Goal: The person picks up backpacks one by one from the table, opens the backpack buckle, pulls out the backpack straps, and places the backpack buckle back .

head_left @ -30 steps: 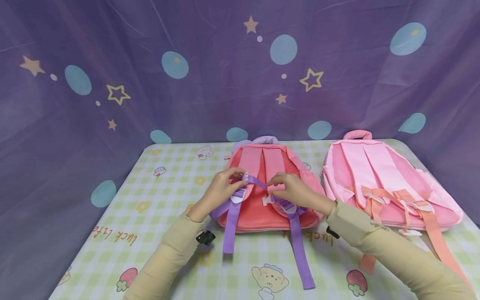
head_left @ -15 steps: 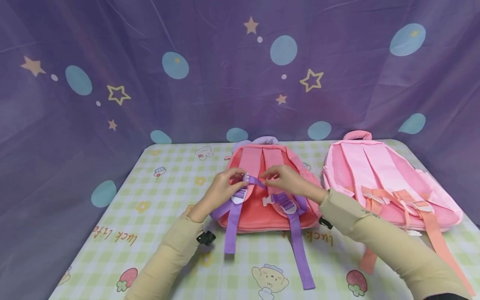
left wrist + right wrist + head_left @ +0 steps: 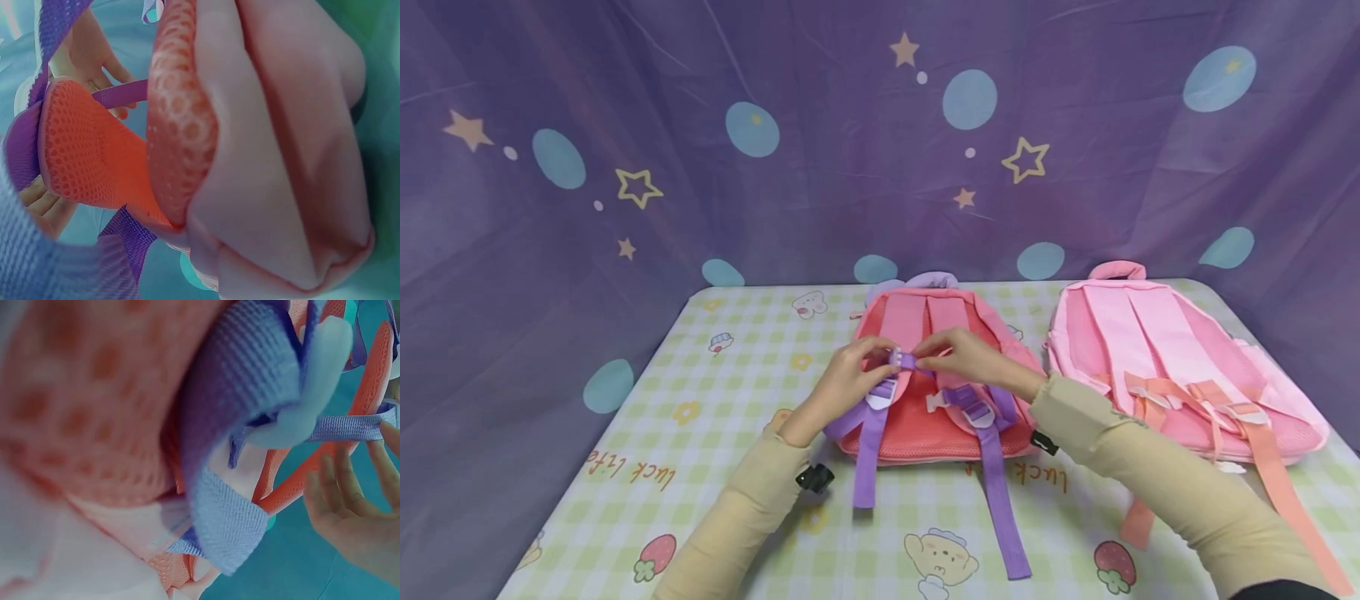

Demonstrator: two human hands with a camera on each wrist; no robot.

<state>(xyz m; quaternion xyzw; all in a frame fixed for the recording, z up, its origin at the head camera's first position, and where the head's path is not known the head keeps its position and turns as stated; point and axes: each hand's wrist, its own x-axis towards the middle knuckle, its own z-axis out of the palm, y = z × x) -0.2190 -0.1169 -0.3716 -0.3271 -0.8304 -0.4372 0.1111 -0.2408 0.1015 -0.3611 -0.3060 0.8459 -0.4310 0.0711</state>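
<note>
A coral-red backpack [image 3: 917, 429] lies with its padded shoulder straps facing up. My left hand [image 3: 844, 379] pinches a small white buckle [image 3: 896, 357] at the end of a narrow purple strap [image 3: 908, 362]. Close beside it, my right hand [image 3: 964, 358] pinches that strap with thumb and fingertips. A second white buckle piece [image 3: 936, 402] hangs free on the right shoulder strap. In the right wrist view, fingers of a hand [image 3: 356, 500] touch purple webbing [image 3: 347, 428]. Backpack fabric fills much of the left wrist view, with the narrow strap [image 3: 122, 94] crossing behind it.
A lighter pink backpack [image 3: 1142, 333] with orange webbing lies to the right. Loose purple strap ends [image 3: 1006, 525] trail toward the front. A green checked cloth [image 3: 737, 417] covers the table, with a purple curtain [image 3: 850, 167] behind.
My right hand has moved left along the narrow strap, from near its right end to beside the buckle. My left hand has kept its hold, nearly still.
</note>
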